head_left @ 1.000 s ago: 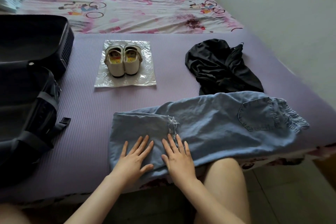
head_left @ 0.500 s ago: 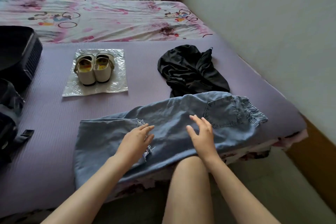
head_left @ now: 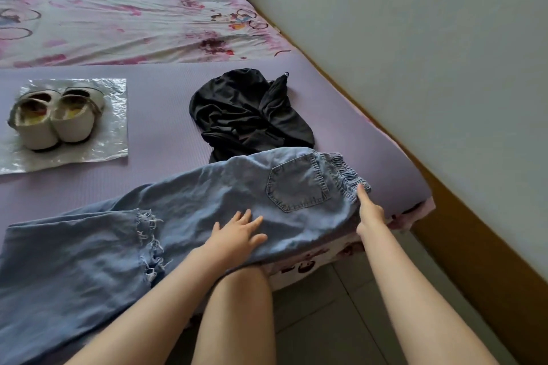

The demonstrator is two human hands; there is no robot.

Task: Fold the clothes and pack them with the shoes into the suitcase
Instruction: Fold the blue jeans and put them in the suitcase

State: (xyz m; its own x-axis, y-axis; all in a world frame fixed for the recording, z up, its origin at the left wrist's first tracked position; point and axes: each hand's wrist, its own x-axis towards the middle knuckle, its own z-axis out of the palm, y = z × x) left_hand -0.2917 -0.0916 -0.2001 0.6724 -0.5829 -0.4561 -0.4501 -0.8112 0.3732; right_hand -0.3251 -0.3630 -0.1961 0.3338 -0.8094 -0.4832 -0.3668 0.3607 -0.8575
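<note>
Lying under spread left fingers (head_left: 253, 222), jeans (head_left: 192, 201)

Soft, dimmish daylight lies evenly over my bed (head_left: 166, 139), shadows faint. The plastic (head_left: 117, 115) glints (mildly), the shoes (head_left: 50, 124) look smeared, and the wide lens bends the edges.

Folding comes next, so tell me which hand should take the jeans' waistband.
Right. The right hand touches the elastic waistband of the jeans with its index finger. The left hand lies flat on the denim beside the back pocket, farther away.
</note>
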